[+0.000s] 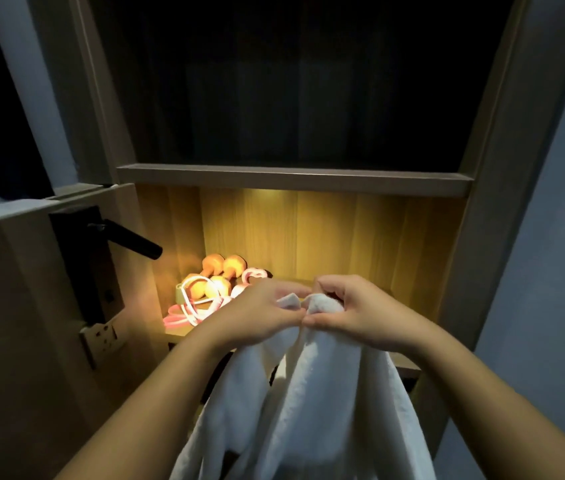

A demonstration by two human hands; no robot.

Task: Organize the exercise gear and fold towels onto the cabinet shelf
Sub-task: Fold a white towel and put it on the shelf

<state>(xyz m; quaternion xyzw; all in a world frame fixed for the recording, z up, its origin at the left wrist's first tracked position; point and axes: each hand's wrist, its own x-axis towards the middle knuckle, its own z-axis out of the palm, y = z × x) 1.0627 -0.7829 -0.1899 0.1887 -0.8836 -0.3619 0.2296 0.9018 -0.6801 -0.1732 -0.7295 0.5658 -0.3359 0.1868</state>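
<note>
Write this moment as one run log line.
towel: hanging, corners together | left hand: pinches corner | right hand: grips corner | gear: on shelf, left side

Forearms reach forward, left hand (256, 317) and right hand (346, 311) touching thumb to thumb, fingers (339, 289) curled tight.

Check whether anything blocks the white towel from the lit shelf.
Orange dumbbells and pink looped cords lie at the left of the lit wooden shelf. Nothing visible blocks its right part from the white towel the left hand and right hand grip.
</note>
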